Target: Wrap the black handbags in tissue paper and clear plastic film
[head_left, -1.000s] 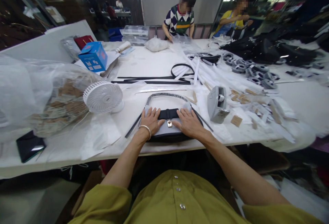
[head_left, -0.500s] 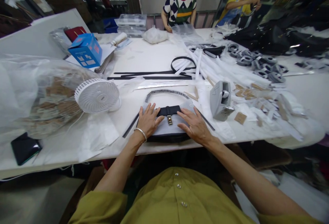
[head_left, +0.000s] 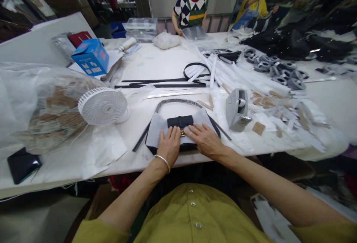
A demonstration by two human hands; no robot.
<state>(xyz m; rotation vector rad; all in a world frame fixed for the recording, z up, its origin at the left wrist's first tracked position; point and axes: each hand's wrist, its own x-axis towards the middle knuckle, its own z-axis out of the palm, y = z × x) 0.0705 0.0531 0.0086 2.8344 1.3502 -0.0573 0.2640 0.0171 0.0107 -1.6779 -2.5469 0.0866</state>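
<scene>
A small black handbag [head_left: 156, 129], wrapped in grey-white paper with a black flap and a gold clasp, lies near the front edge of the white table [head_left: 156, 64]. Its handle arcs away from me. My left hand [head_left: 169, 147] lies flat on the bag's lower middle, fingers stretched out, a silver bangle on the wrist. My right hand [head_left: 205, 139] rests flat beside it on the bag's right part, fingers pointing left toward the clasp. Neither hand grips anything.
A white fan [head_left: 102, 106] stands left of the bag, a grey tape dispenser [head_left: 236, 109] to its right. Plastic bags [head_left: 36, 101], a blue box [head_left: 90, 57], black straps [head_left: 164, 83], white tubes and paper scraps cover the table. Two people work at the far side.
Both hands slid from the bag's upper corners toward its lower middle, closer together; the paper wrap's upper corners now show. The view dipped slightly.
</scene>
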